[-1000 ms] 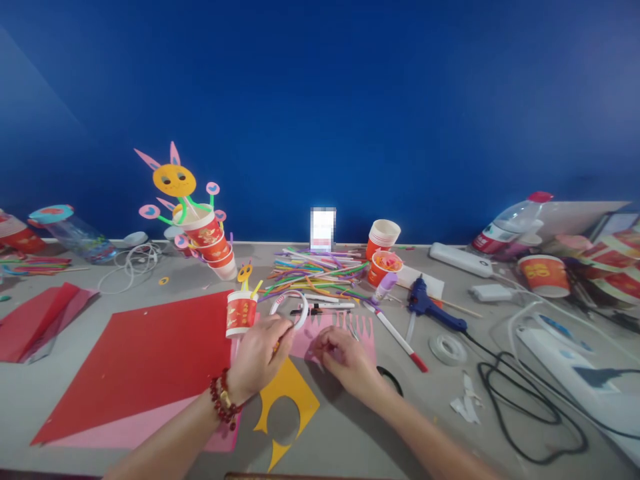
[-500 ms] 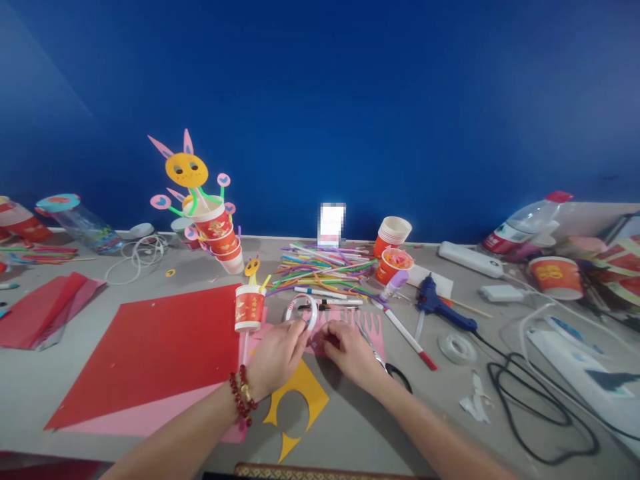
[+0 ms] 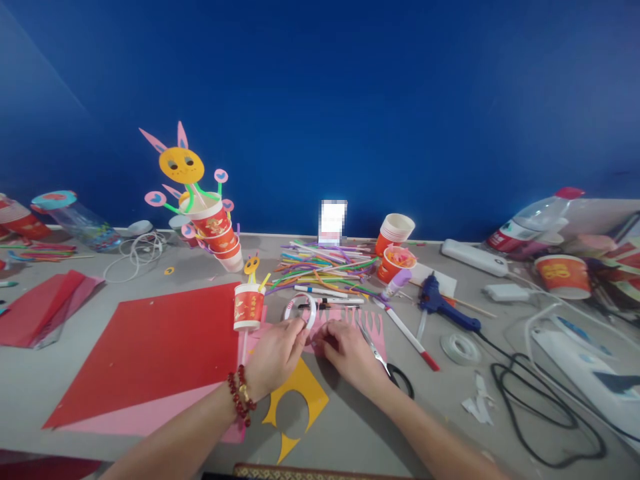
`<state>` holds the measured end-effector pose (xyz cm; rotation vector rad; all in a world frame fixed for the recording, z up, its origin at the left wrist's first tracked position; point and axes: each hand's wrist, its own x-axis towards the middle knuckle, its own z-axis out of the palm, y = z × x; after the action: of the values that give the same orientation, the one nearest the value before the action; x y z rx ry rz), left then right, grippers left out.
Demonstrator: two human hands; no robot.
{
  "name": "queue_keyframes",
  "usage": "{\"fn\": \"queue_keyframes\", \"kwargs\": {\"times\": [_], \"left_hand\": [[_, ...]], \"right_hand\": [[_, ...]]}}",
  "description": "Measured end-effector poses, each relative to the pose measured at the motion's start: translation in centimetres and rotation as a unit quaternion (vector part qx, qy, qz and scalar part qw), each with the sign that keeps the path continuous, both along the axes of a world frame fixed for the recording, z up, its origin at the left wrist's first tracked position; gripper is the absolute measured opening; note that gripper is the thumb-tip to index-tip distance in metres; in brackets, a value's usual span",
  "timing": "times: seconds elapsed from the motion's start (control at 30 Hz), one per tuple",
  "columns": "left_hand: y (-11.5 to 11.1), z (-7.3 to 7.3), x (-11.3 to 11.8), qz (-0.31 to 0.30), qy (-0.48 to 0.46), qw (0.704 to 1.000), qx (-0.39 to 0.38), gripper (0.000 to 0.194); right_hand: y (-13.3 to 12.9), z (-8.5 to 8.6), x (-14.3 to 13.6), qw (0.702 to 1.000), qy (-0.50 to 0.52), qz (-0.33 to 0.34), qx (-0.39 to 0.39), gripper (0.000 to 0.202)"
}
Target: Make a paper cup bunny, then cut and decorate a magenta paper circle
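My left hand (image 3: 281, 350), with red bead bracelets at the wrist, grips a white roll of tape (image 3: 312, 308) standing on edge. Close beside it my right hand (image 3: 345, 348) has its fingers curled in a pinch; what lies between them is too small to make out. Beneath both hands lies a pink sheet (image 3: 376, 327) cut into points along its far edge. Scissors (image 3: 376, 352) rest just right of my right hand, black handle towards me. Yellow paper (image 3: 314, 393) with a round hole lies under my left hand. A small red paper cup (image 3: 249, 307) with a yellow face stands left.
Red paper (image 3: 160, 360) covers the left side. A stacked-cup figure (image 3: 213, 227) stands behind it. Colourful sticks (image 3: 325, 267) lie at the back, near a cup of scraps (image 3: 393, 268). To the right are a blue glue gun (image 3: 445, 307), clear tape (image 3: 460, 349) and a black cable (image 3: 505, 407).
The view has shifted slightly. Both hands stay almost in place, close together, with the tape roll still in my left hand.
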<state>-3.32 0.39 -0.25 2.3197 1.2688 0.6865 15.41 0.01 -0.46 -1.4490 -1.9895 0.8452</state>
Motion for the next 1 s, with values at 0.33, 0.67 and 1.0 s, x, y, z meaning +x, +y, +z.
{"fn": "queue_keyframes", "kwargs": {"times": [0.33, 0.67, 1.0], "left_hand": [[0.06, -0.06, -0.07, 0.007, -0.011, 1.000, 0.007, 0.023], [0.15, -0.09, -0.08, -0.011, 0.003, 1.000, 0.021, 0.027], [0.12, 0.16, -0.20, -0.042, 0.035, 0.998, 0.035, 0.026]], "right_hand": [[0.02, 0.24, -0.03, 1.000, -0.007, 0.005, 0.004, 0.020], [0.05, -0.12, 0.19, 1.000, 0.005, 0.013, 0.004, 0.017], [0.02, 0.04, 0.46, 0.999, 0.017, 0.023, -0.017, 0.017]]}}
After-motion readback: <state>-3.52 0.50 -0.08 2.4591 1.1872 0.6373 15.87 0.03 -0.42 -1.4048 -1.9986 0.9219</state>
